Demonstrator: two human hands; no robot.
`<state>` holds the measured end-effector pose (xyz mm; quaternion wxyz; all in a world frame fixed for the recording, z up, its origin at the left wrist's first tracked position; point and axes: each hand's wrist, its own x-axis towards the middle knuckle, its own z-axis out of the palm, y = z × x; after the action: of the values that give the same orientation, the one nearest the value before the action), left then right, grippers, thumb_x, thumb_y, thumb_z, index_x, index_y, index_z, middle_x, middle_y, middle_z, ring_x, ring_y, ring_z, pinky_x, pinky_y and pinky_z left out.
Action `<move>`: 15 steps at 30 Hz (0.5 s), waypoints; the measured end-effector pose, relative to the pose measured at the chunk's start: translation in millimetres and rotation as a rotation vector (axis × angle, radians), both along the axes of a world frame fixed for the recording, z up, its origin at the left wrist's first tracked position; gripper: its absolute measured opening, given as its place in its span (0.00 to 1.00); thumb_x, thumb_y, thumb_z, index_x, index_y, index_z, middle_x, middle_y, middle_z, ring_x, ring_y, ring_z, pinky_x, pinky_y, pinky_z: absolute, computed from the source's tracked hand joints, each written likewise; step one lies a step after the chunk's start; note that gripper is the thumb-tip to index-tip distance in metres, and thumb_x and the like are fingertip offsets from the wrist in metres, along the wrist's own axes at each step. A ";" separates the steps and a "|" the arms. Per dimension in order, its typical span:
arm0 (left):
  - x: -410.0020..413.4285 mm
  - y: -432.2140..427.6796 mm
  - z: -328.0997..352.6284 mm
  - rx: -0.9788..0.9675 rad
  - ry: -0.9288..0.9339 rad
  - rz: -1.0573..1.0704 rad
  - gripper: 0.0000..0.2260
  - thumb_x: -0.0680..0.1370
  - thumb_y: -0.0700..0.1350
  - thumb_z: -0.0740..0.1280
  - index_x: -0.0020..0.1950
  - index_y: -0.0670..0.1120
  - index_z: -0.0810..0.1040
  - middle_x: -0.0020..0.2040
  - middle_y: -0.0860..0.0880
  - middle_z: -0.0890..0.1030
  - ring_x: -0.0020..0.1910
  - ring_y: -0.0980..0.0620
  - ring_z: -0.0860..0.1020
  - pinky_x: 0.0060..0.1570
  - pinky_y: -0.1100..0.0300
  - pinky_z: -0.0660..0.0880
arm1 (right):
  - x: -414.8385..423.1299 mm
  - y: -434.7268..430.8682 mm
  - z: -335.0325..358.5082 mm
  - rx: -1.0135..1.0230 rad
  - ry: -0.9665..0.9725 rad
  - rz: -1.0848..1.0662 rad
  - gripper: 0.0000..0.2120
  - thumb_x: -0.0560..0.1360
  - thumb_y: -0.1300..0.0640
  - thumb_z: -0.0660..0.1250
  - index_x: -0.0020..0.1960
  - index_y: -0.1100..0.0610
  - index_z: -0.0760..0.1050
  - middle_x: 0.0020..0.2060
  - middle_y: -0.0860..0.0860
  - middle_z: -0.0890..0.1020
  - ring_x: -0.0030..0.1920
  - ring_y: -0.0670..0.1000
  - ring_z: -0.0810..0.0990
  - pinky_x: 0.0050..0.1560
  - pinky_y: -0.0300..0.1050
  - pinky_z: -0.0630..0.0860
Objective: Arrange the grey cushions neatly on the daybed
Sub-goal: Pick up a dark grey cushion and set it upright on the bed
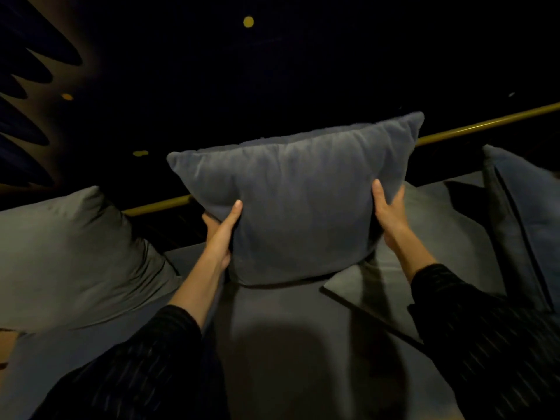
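Observation:
A square grey cushion (297, 204) stands upright in the middle of the daybed (291, 344), its lower edge resting on the dark mattress. My left hand (222, 234) grips its left side and my right hand (389, 216) grips its right side, thumbs on the front face. A larger grey cushion (69, 262) lies slumped at the left. Behind and to the right of the held cushion, another grey cushion (403, 268) lies flat. A darker cushion (524, 219) leans at the far right edge.
A brass-coloured rail (485, 124) runs along the back of the daybed, partly hidden by the held cushion. Beyond it the room is dark with a few small yellow lights. My shadow falls on the mattress in front.

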<state>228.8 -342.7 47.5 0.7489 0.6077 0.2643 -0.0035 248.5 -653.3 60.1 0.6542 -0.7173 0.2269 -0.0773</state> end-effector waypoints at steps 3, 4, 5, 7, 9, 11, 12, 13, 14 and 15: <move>11.7 -6.0 -10.7 0.067 0.078 -0.047 0.41 0.73 0.55 0.72 0.78 0.51 0.51 0.76 0.49 0.66 0.73 0.47 0.68 0.70 0.48 0.68 | -6.4 -5.0 -18.4 0.015 0.048 -0.071 0.32 0.78 0.50 0.64 0.76 0.58 0.56 0.73 0.55 0.68 0.71 0.54 0.68 0.64 0.41 0.66; 16.0 -6.6 -14.0 0.086 0.113 -0.065 0.43 0.74 0.56 0.71 0.79 0.52 0.48 0.77 0.49 0.63 0.74 0.47 0.66 0.72 0.48 0.66 | -2.5 -3.6 -19.8 0.017 0.058 -0.088 0.32 0.77 0.50 0.65 0.75 0.58 0.57 0.72 0.55 0.69 0.70 0.54 0.69 0.64 0.41 0.66; 20.5 -6.8 -16.6 0.114 0.157 -0.090 0.44 0.74 0.59 0.69 0.80 0.51 0.44 0.79 0.48 0.60 0.76 0.46 0.63 0.73 0.47 0.64 | 3.5 -1.6 -20.2 0.016 0.067 -0.098 0.32 0.77 0.50 0.66 0.75 0.59 0.57 0.72 0.56 0.69 0.70 0.54 0.70 0.65 0.42 0.67; 29.3 -6.4 -19.9 0.188 0.263 -0.149 0.48 0.73 0.64 0.67 0.80 0.50 0.39 0.81 0.47 0.53 0.78 0.43 0.58 0.75 0.45 0.61 | 17.0 1.9 -23.5 0.006 0.090 -0.105 0.32 0.76 0.51 0.66 0.75 0.60 0.57 0.72 0.57 0.68 0.70 0.56 0.69 0.67 0.45 0.67; 36.2 -5.9 -18.7 0.256 0.376 -0.174 0.49 0.73 0.65 0.66 0.80 0.47 0.38 0.81 0.45 0.49 0.78 0.41 0.56 0.75 0.43 0.60 | 26.2 5.7 -28.5 -0.005 0.141 -0.093 0.34 0.77 0.51 0.66 0.75 0.61 0.56 0.73 0.58 0.67 0.71 0.57 0.68 0.68 0.45 0.66; 37.6 -9.1 -14.7 0.315 0.425 -0.153 0.48 0.74 0.63 0.65 0.80 0.45 0.39 0.81 0.43 0.50 0.78 0.39 0.57 0.74 0.44 0.61 | 29.0 7.6 -30.8 -0.001 0.203 -0.084 0.33 0.77 0.50 0.65 0.75 0.62 0.57 0.73 0.58 0.67 0.72 0.57 0.68 0.66 0.43 0.65; 35.3 -12.0 -12.3 0.335 0.417 -0.132 0.47 0.75 0.62 0.65 0.80 0.44 0.40 0.80 0.41 0.52 0.77 0.38 0.59 0.74 0.44 0.62 | 28.0 7.8 -30.4 0.000 0.214 -0.078 0.32 0.77 0.50 0.64 0.75 0.63 0.58 0.73 0.58 0.67 0.71 0.58 0.68 0.64 0.42 0.66; 30.4 -15.5 -10.1 0.352 0.388 -0.103 0.45 0.75 0.61 0.65 0.80 0.44 0.42 0.80 0.40 0.54 0.76 0.37 0.60 0.73 0.45 0.62 | 25.3 7.7 -30.5 -0.002 0.213 -0.068 0.31 0.78 0.50 0.64 0.75 0.63 0.59 0.72 0.58 0.68 0.71 0.58 0.68 0.64 0.42 0.66; 23.4 -18.5 -9.7 0.366 0.343 -0.068 0.44 0.76 0.60 0.65 0.80 0.44 0.44 0.79 0.39 0.57 0.76 0.37 0.62 0.73 0.46 0.63 | 20.4 8.3 -28.9 -0.001 0.216 -0.055 0.30 0.79 0.50 0.62 0.75 0.63 0.60 0.72 0.58 0.69 0.71 0.57 0.69 0.64 0.42 0.66; 14.4 -21.7 -9.9 0.377 0.292 -0.028 0.42 0.76 0.60 0.65 0.80 0.44 0.46 0.78 0.39 0.58 0.75 0.37 0.63 0.72 0.46 0.63 | 13.0 9.0 -28.4 0.001 0.219 -0.044 0.28 0.79 0.50 0.61 0.74 0.63 0.61 0.71 0.58 0.70 0.71 0.57 0.70 0.64 0.43 0.67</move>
<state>243.2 -364.4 37.6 0.5760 0.7334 0.3573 -0.0523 261.4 -644.4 31.7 0.6242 -0.7158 0.3129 -0.0128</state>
